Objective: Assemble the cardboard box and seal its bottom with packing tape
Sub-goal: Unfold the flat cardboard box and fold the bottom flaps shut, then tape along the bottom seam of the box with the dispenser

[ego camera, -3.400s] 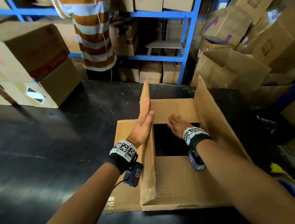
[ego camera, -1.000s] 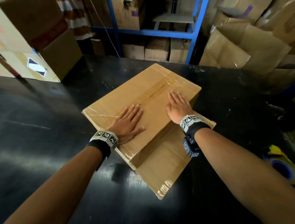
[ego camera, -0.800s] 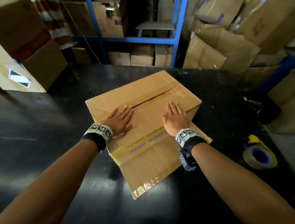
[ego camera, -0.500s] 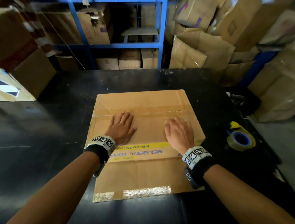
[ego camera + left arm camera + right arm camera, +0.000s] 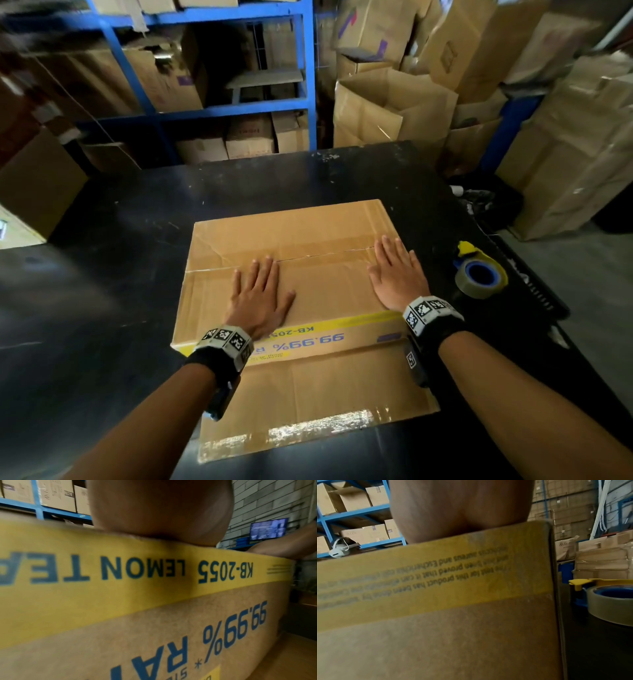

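The brown cardboard box [image 5: 329, 236] stands upside down on the black table [image 5: 102, 308], its two bottom flaps folded shut and meeting in a seam across the top. A yellow printed band runs round its near side [image 5: 120, 588]. My left hand [image 5: 259, 301] lies flat on the near flap left of the middle. My right hand [image 5: 397, 274] lies flat near the box's right edge, fingers straight and reaching the seam. A roll of packing tape [image 5: 479, 275] on a blue and yellow dispenser sits on the table right of the box; the tape roll [image 5: 611, 601] shows beside the box wall.
One loose flap [image 5: 318, 401] of the box lies out flat towards me on the table. Blue shelving [image 5: 219, 106] with cartons stands behind the table. Stacked and open cartons [image 5: 394, 102] crowd the back right. A large carton [image 5: 30, 192] sits at the far left.
The box was turned over with its bottom flaps shut and swung round square to me. Both hands stayed flat on it; the right hand has slid out towards the right edge.
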